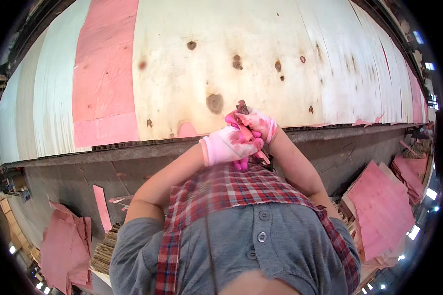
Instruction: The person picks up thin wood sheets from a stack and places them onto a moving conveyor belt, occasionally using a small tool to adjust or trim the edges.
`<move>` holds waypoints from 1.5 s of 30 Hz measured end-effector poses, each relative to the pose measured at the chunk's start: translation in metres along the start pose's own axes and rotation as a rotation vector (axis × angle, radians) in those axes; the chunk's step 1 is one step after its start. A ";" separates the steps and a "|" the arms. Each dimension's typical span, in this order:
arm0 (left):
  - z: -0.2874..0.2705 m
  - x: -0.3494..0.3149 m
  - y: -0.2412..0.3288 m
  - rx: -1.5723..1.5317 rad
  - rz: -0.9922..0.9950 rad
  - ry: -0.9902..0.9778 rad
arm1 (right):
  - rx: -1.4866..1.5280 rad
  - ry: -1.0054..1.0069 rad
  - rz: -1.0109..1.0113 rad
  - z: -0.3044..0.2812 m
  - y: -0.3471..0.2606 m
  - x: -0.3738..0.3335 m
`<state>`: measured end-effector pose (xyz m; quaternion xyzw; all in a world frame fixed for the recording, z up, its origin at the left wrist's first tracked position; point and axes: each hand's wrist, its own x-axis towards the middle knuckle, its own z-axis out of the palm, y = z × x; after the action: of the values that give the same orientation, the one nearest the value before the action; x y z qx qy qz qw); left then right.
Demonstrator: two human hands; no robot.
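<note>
My hands are together in front of my apron, at the near edge of a large wood veneer sheet (261, 83). Both wear white gloves with bright pink, stained fingers. My left hand (231, 143) is closed, its fingers curled around a narrow pink strip of veneer (245, 131). Just beyond it, my right hand (256, 124) is closed too. From its far side sticks a dark brown, blunt-ended piece (241, 105), perhaps a handle; the rest is hidden among the fingers. The veneer sheet is pale, with several dark knots.
A pink veneer band (106, 73) lies left of the pale sheet. Pink sheets are stacked low at the left (66, 246) and right (379, 209). A loose pink strip (102, 207) is near a pile of thin brown sheets (105, 250). The table's edge (83, 156) runs across in front of me.
</note>
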<state>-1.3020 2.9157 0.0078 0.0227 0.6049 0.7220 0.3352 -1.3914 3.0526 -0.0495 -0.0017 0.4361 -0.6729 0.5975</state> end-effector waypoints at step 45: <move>-0.095 -0.031 0.034 0.429 -0.410 0.436 | -1.579 0.307 -0.486 0.061 -0.139 -0.013</move>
<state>-1.3348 2.8169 0.0244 -0.1834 0.7918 0.4843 0.3238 -1.4671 3.0139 0.0769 -0.4216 0.8429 -0.2726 0.1933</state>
